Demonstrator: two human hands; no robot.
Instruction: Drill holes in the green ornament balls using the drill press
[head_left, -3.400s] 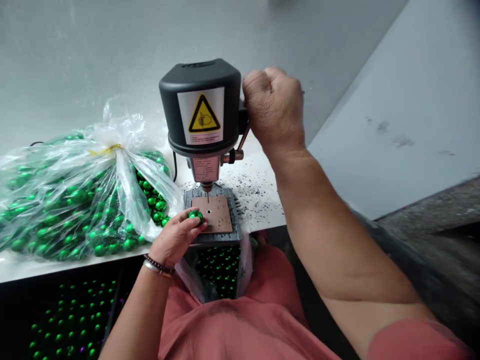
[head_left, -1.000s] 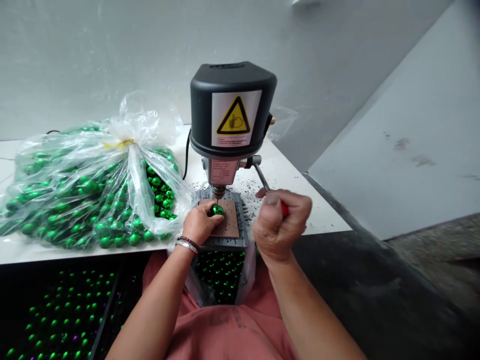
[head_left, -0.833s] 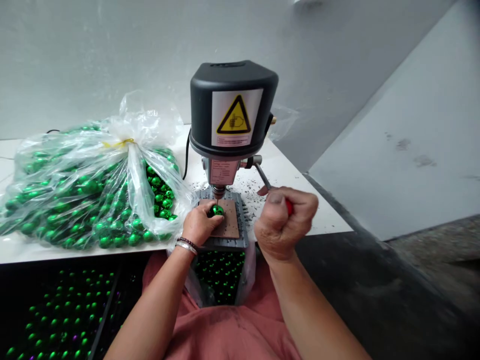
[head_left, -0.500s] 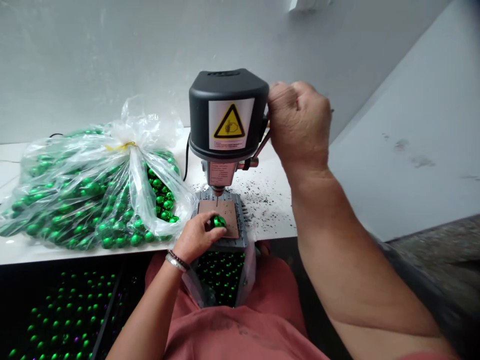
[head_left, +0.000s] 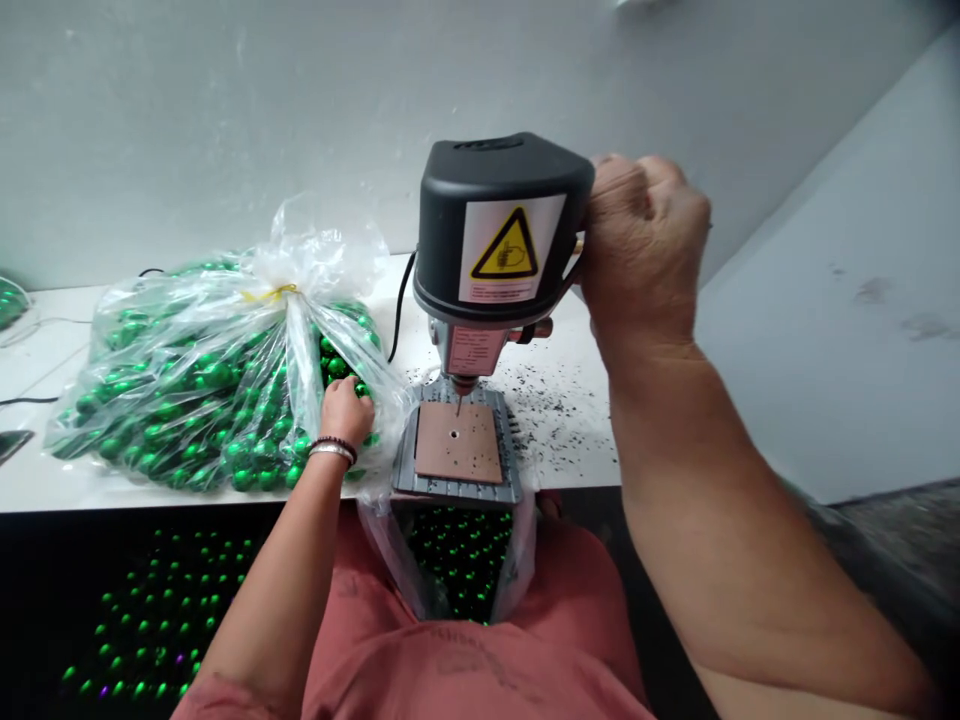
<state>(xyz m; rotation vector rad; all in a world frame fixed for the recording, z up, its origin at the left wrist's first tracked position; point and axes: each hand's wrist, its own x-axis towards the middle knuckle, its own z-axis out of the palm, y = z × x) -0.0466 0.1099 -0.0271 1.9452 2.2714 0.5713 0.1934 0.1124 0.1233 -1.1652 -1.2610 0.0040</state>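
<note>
My left hand (head_left: 346,408) reaches into the mouth of a clear plastic bag (head_left: 202,385) full of shiny green beads; its fingertips are hidden among the beads. My right hand (head_left: 643,245) is fisted around the feed lever on the right side of a small black drill press (head_left: 501,225), with the lever held up high. The drill bit (head_left: 458,404) hangs just above a brown plate (head_left: 459,442) with a small hole in it. Nothing lies on the plate.
A second clear bag (head_left: 456,560) holding green beads hangs below the front of the drill table, over my lap. Black chips (head_left: 559,400) are scattered on the white bench to the right of the drill. More green beads glint in the dark space (head_left: 142,630) under the bench.
The lever went from pulled down to raised, lifting the bit. My left hand took the green bead off the plate, and now it is empty of that bead and in the big bag.
</note>
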